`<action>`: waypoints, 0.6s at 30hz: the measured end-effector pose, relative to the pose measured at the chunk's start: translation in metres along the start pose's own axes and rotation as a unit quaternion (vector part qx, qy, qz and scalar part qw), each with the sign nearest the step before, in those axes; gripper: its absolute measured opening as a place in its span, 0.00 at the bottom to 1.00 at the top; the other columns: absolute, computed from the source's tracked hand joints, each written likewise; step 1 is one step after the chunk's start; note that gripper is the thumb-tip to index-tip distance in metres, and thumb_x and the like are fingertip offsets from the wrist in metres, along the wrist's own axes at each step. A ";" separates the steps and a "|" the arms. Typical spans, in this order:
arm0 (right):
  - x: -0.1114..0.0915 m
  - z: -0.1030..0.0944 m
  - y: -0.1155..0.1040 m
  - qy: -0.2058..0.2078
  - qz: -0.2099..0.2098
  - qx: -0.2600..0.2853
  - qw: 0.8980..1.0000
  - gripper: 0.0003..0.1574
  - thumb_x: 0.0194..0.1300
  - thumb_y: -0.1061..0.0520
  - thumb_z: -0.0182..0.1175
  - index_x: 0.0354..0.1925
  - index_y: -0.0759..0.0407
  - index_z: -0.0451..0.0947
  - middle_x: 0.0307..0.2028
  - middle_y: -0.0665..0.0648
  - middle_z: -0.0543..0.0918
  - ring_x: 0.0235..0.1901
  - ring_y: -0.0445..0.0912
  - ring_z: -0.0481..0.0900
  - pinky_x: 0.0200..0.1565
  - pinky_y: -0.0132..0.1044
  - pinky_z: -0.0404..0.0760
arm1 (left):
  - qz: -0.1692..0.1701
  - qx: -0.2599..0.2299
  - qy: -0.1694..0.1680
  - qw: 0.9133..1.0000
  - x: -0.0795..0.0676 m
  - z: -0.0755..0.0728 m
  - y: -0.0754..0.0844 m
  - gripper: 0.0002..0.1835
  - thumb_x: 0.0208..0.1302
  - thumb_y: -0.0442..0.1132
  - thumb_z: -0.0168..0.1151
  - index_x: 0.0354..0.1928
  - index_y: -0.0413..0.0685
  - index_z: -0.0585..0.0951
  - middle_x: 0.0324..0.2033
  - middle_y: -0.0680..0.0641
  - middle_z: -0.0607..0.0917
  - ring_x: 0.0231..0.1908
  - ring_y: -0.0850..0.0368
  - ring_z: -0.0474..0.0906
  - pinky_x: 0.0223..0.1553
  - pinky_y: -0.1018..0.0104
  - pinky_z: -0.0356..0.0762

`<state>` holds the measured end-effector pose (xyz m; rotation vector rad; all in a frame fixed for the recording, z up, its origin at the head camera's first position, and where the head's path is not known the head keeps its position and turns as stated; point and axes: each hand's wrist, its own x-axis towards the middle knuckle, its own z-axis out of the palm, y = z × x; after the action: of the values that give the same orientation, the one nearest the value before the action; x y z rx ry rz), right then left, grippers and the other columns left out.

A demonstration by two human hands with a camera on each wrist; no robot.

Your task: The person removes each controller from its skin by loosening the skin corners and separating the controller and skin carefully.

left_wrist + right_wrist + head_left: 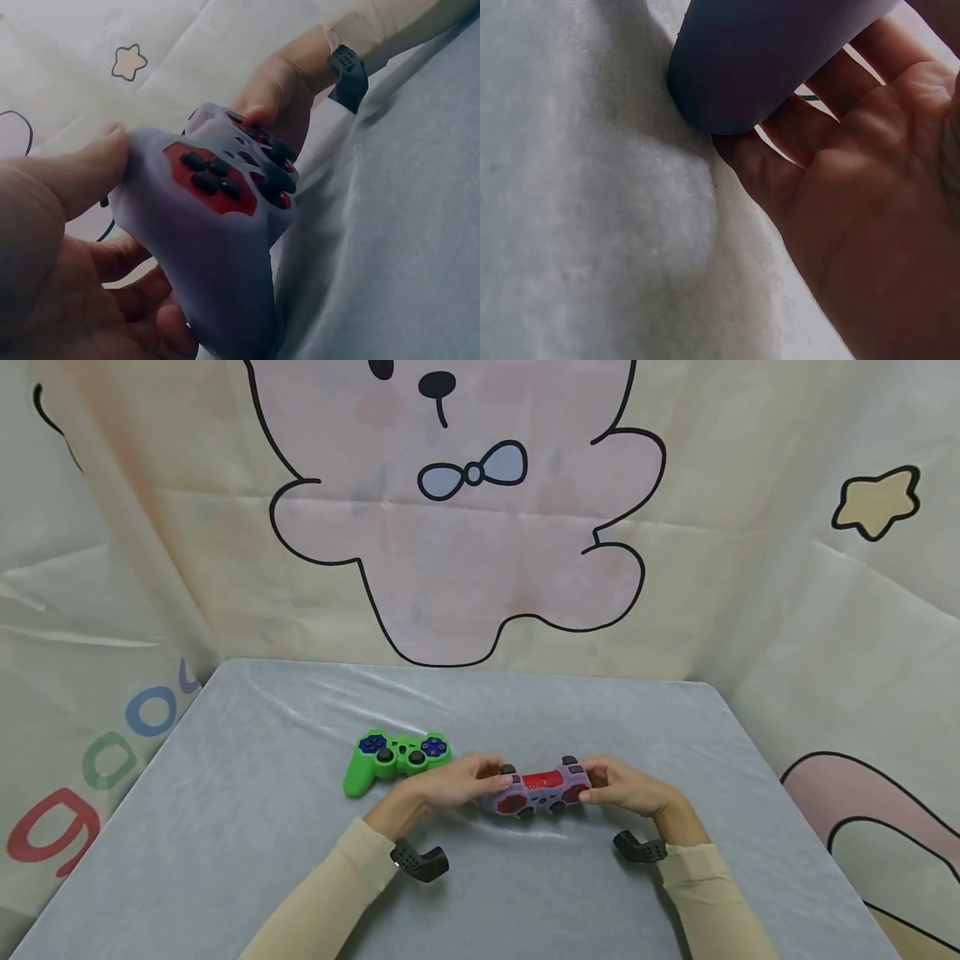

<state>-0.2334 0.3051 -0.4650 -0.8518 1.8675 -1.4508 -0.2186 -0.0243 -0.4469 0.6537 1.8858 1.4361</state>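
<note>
Both hands hold a purple game controller (546, 793) with red panels and dark buttons, tilted up over the middle of the table. My left hand (468, 779) grips its left end, thumb along the edge near the button pad and fingers behind, as the left wrist view shows. At the other end, my right hand (626, 785) pinches the controller with the thumb on its front. In the right wrist view a purple grip (757, 60) lies against the fingers, low over the cloth. A green game controller (397, 758) with blue button pads lies just left of my left hand.
A grey cloth (525, 902) covers the table. Behind it hangs a pale curtain (465, 552) printed with a cartoon figure, and similar printed sheets hang at both sides. Black straps (420, 860) with camera mounts sit on both wrists.
</note>
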 end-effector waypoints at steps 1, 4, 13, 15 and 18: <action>0.000 0.000 -0.001 -0.001 0.001 0.000 1.000 0.17 0.71 0.68 0.57 0.56 0.64 0.79 0.47 0.48 0.87 0.41 0.36 0.78 0.43 0.30 0.80 | -0.002 0.003 -0.003 1.000 0.000 0.000 0.000 0.18 0.77 0.48 0.55 0.58 0.44 0.76 0.48 0.48 0.81 0.49 0.58 0.73 0.52 0.64 0.70; -0.001 0.001 -0.004 -0.001 0.006 -0.006 1.000 0.17 0.70 0.67 0.58 0.56 0.66 0.79 0.47 0.48 0.86 0.42 0.37 0.78 0.43 0.30 0.79 | -0.003 0.006 -0.009 1.000 0.000 0.001 -0.001 0.13 0.75 0.46 0.57 0.53 0.47 0.74 0.45 0.49 0.79 0.47 0.58 0.72 0.49 0.65 0.68; -0.006 0.005 -0.002 -0.015 -0.002 -0.023 1.000 0.20 0.70 0.68 0.58 0.59 0.66 0.77 0.49 0.48 0.85 0.45 0.38 0.78 0.46 0.31 0.79 | 0.049 -0.055 -0.020 0.997 -0.001 0.009 -0.004 0.08 0.71 0.36 0.61 0.38 0.50 0.71 0.42 0.54 0.75 0.45 0.59 0.70 0.46 0.68 0.69; -0.005 0.004 -0.002 -0.015 -0.010 -0.020 1.000 0.20 0.70 0.69 0.57 0.60 0.66 0.77 0.50 0.49 0.85 0.45 0.37 0.78 0.46 0.31 0.79 | 0.049 -0.058 -0.007 0.997 -0.001 0.008 -0.002 0.08 0.70 0.36 0.62 0.37 0.50 0.71 0.42 0.53 0.74 0.46 0.59 0.69 0.47 0.68 0.69; -0.003 0.002 -0.003 -0.011 -0.019 -0.015 1.000 0.22 0.69 0.69 0.57 0.61 0.66 0.76 0.50 0.49 0.85 0.46 0.37 0.79 0.46 0.31 0.79 | 0.046 -0.062 0.011 0.997 0.000 0.007 0.001 0.10 0.69 0.35 0.63 0.37 0.50 0.70 0.41 0.53 0.74 0.46 0.58 0.69 0.46 0.67 0.68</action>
<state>-0.2301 0.3060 -0.4619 -0.9170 1.8707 -1.4347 -0.2136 -0.0198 -0.4472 0.6735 1.7860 1.6108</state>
